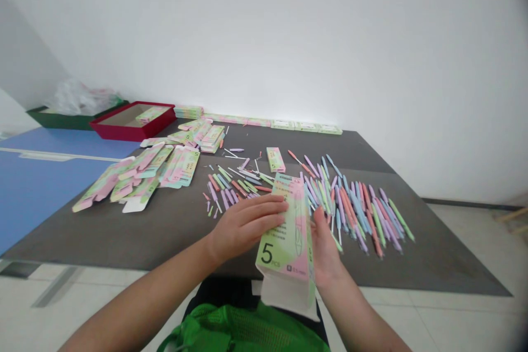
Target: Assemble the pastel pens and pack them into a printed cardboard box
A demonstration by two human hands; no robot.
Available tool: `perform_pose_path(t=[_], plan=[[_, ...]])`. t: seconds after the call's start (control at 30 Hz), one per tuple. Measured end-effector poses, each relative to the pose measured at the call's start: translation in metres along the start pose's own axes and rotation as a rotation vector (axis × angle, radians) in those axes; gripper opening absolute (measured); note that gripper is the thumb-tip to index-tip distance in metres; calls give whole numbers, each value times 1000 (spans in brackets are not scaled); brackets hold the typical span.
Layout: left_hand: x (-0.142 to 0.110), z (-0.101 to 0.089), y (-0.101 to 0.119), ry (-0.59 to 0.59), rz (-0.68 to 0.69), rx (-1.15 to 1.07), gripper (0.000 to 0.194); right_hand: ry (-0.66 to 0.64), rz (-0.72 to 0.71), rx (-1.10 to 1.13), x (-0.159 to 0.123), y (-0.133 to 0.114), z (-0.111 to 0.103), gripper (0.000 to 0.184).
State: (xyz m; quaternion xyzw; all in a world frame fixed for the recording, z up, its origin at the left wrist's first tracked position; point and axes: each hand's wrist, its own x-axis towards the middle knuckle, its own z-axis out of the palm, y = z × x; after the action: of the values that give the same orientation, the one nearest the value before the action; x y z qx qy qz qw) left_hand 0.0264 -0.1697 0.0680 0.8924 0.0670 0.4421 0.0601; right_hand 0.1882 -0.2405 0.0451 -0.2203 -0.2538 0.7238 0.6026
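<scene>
A red tray (132, 131) is sitting at ten o'clock beside a green tray (53, 121) with a plastic bag (78, 99) heaped on it, a blue table (45, 187) is standing at nine o'clock, and green mesh fabric (231, 333) is showing at six o'clock.

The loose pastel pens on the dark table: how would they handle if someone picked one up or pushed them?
The pastel pens look slim and round, so they would probably roll if pushed across the tabletop. Each seems light and stiff. Lying crossed in a loose heap, nudging one would likely shift its neighbours.
</scene>
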Motion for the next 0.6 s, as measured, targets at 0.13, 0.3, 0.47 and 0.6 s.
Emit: perform_pose_path(t=[0.13,0.3,0.47,0.6], plan=[[-7,17,-1,-97,-7,64,44,-7,113,82,6,-2,-1,54],[-31,36,14,67,-337,2,93,114,-31,183,10,-14,-9,46],[-40,47,36,17,-491,-185,74,106,-149,252,17,-15,-6,54],[-32,51,42,92,-503,-296,56,30,-150,294,23,-13,0,55]])
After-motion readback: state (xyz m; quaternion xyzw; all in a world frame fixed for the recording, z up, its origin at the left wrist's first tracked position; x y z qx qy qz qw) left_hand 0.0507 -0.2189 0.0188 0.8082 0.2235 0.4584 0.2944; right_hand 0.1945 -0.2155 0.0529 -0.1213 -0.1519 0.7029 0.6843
